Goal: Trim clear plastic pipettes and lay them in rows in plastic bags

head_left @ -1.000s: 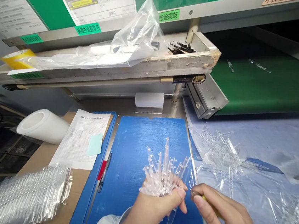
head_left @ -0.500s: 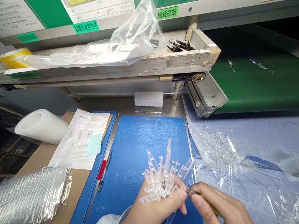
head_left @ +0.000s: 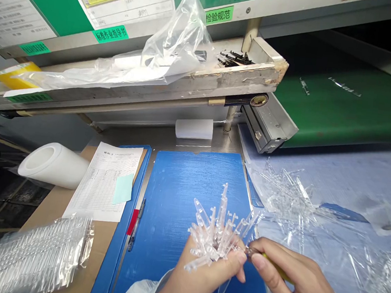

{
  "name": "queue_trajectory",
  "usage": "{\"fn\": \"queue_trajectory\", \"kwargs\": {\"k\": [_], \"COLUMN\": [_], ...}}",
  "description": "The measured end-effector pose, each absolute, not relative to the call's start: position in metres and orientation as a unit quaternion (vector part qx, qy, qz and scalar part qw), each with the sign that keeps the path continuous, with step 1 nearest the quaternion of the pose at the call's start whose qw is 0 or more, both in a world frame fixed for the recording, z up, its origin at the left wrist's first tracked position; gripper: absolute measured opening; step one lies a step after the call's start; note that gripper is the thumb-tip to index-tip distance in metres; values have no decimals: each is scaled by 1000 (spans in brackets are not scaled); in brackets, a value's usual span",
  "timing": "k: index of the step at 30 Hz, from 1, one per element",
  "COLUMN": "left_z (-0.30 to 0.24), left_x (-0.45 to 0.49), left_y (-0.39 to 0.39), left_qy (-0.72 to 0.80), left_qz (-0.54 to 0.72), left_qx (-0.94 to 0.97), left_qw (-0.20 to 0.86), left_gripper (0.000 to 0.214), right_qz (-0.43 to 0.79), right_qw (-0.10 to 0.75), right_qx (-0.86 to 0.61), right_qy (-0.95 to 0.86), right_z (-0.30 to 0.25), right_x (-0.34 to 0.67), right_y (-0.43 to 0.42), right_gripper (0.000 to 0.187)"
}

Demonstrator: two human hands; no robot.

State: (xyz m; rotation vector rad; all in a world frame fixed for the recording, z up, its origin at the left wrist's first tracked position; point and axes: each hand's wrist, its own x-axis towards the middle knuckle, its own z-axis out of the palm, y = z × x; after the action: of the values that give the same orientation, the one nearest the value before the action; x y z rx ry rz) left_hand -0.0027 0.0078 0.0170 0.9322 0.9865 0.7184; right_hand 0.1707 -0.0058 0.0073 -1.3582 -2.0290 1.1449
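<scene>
My left hand point(head_left: 195, 279) is closed round a bunch of clear plastic parts point(head_left: 216, 237), which fan out above the thumb, with one pointing down below the fingers. Between thumb and fingers of my right hand point(head_left: 295, 280) is a slim tool with a yellow handle point(head_left: 279, 268). Its front end meets the parts beside my left thumb; the tip is too small to make out. Both hands are over the blue mat point(head_left: 192, 179). A loose heap of similar clear parts point(head_left: 288, 193) lies to the right, on a pale blue sheet point(head_left: 346, 176).
A bag of clear parts point(head_left: 37, 253), a paper form point(head_left: 102, 183), a pen point(head_left: 136, 224) and a white foam roll point(head_left: 54, 164) are at the left. Behind stand a wooden tray point(head_left: 223, 84) and a green conveyor belt point(head_left: 341, 115) carrying two clear pieces.
The bunch in my left hand has turned and shifted slightly to the right. My right hand holds the tool at nearly the same place. The pieces on the belt have moved slightly right.
</scene>
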Motion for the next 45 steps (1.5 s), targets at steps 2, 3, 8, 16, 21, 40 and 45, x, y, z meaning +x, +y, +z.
{"fn": "queue_trajectory", "kwargs": {"k": [2, 3, 8, 16, 21, 40, 45], "left_z": [16, 16, 14, 17, 18, -29, -43], "left_x": [-3, -3, -3, -2, -1, 9, 16], "left_y": [7, 7, 7, 8, 6, 10, 12], "left_qy": [447, 448, 449, 455, 468, 447, 395], "left_qz": [324, 322, 310, 322, 309, 380, 373], "left_qx": [422, 422, 422, 440, 430, 166, 129], "left_qw": [719, 719, 724, 704, 708, 793, 829], "left_gripper": [14, 15, 19, 24, 26, 26, 30], "right_qz": [409, 406, 350, 335, 312, 116, 133], "right_qw": [222, 223, 270, 333, 395, -60, -107], "right_qx": [-493, -493, -502, -511, -599, -808, -770], "right_qy": [-735, -736, -743, -718, -623, -574, -615], "right_z": [7, 6, 1, -1, -11, -58, -87], "right_x": [171, 171, 172, 160, 177, 251, 230], "right_y": [-4, -4, -2, -9, 2, 73, 89], "right_gripper": [30, 30, 24, 24, 24, 34, 28]}}
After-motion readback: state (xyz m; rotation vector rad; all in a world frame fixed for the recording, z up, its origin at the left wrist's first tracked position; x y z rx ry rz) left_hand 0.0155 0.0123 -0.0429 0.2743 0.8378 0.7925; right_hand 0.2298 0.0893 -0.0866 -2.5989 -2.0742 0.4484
